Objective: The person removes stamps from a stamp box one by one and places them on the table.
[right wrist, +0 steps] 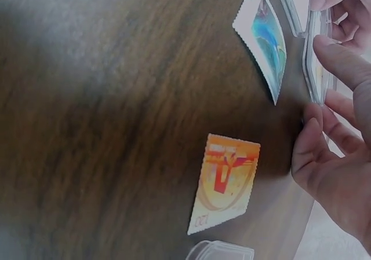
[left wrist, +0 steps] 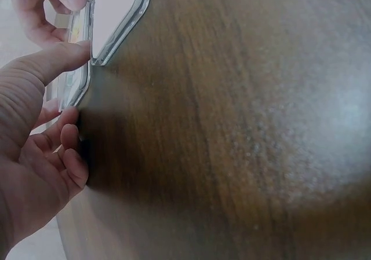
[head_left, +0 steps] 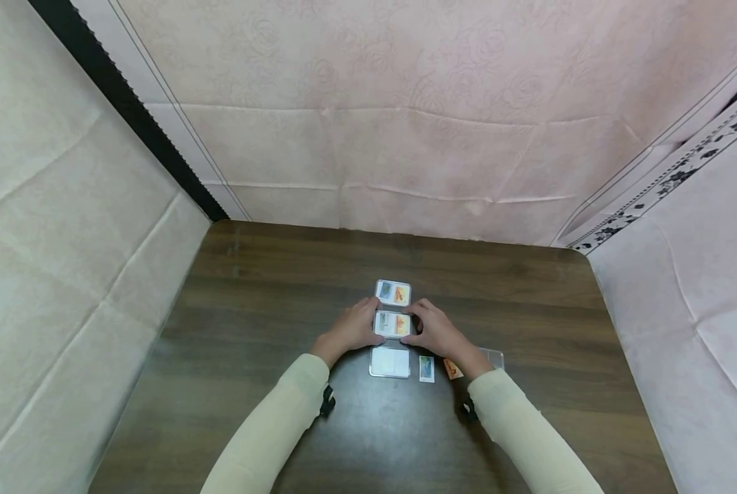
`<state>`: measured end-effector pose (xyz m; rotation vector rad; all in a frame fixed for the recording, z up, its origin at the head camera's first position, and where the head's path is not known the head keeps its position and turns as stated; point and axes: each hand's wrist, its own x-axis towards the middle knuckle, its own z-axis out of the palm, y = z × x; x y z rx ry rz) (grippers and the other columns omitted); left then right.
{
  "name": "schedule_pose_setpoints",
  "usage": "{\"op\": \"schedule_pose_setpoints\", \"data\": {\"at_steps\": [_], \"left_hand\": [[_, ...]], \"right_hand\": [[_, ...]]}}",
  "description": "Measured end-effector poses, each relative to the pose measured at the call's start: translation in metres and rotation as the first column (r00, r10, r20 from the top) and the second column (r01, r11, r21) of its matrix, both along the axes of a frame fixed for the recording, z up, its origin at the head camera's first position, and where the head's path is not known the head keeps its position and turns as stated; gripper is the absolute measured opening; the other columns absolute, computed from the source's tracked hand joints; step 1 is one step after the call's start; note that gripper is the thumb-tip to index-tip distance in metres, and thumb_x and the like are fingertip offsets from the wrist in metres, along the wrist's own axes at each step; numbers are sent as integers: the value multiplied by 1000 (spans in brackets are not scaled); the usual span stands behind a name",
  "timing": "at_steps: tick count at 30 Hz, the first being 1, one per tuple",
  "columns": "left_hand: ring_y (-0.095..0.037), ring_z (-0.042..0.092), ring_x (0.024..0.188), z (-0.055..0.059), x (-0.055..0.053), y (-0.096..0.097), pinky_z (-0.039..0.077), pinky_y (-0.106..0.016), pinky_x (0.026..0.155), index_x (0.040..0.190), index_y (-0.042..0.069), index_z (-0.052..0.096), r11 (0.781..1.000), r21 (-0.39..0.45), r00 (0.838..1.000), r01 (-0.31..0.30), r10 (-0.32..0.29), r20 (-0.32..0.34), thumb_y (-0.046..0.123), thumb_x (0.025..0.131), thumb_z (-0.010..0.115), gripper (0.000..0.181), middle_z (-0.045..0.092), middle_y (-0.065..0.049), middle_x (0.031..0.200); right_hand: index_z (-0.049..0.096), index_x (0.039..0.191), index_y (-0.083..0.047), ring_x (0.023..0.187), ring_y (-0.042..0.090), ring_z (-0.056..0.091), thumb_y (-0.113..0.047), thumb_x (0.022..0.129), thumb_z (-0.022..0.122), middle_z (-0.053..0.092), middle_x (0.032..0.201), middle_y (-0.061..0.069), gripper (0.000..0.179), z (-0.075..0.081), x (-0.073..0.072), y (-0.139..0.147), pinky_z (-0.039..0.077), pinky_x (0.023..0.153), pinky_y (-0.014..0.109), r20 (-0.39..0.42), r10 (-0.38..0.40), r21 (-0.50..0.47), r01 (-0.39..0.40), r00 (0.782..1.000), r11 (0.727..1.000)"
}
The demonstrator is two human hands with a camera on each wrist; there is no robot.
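Head view shows both hands on the middle case [head_left: 392, 324], which lies on the wooden table [head_left: 282, 288] between the far case [head_left: 393, 292] and the near case [head_left: 390, 362]. The left hand [head_left: 357, 326] pinches its left end between thumb and fingers; the right hand [head_left: 435, 329] pinches the right end likewise, thumbs on the near side. Two stamps show inside the middle case, two in the far one. Right of the near case lie a blue stamp [head_left: 427, 369], an orange stamp [right wrist: 224, 182] and a clear holder [head_left: 494, 357], partly hidden by the right arm.
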<state>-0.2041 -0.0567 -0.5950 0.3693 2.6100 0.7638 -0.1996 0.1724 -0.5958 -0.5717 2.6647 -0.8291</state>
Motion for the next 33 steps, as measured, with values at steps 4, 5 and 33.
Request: {"op": "schedule_pose_setpoints", "data": {"at_steps": [4,5,33], "left_hand": [[-20,58,103,-1,0,0,52,-43,97,134,14,52,1000,-7,1000,-9,9,12,35,84,87,65,59,-5,125],[-21,58,103,-1,0,0,52,-43,97,134,15,52,1000,-8,1000,-11,11,14,35,84,87,65,59,-5,125],[-21,58,105,3,-1,-1,51,-43,98,136,13,52,1000,11,999,-12,11,30,34,84,86,66,60,-6,130]], "right_hand": [[63,136,-10,93,16,52,-31,86,86,57,123,7,59,2,0,1,49,79,30,18,4,-11,-4,1000,1000],[63,136,-10,93,16,52,-31,86,86,57,123,7,58,2,-1,2,49,79,30,22,6,-15,-5,1000,1000],[59,140,-12,101,20,53,-27,90,83,51,136,9,58,7,-3,1,50,87,34,94,1,-38,2,996,999]]}}
